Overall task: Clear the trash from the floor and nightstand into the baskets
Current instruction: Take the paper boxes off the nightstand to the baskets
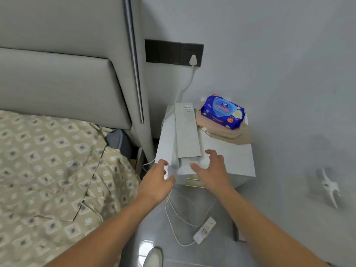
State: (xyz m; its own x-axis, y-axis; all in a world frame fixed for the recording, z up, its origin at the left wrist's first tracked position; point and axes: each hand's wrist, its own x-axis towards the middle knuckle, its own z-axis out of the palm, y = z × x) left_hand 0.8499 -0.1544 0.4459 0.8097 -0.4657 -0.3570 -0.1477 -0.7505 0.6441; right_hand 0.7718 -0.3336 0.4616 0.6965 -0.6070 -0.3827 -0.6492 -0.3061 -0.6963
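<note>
Head view is showing both hands, left hand (158, 180) and right hand (210, 168), reaching spread-fingered and empty toward the long white box (187, 130) lying on the nightstand (231, 160); probably light stiff cardboard, best gripped across its near end.

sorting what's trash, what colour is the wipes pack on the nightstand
Blue, with a red label, seen in the head view: wipes pack.

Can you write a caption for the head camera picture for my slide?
Both hands, left hand and right hand, reach open for the long white box on the nightstand.
</note>
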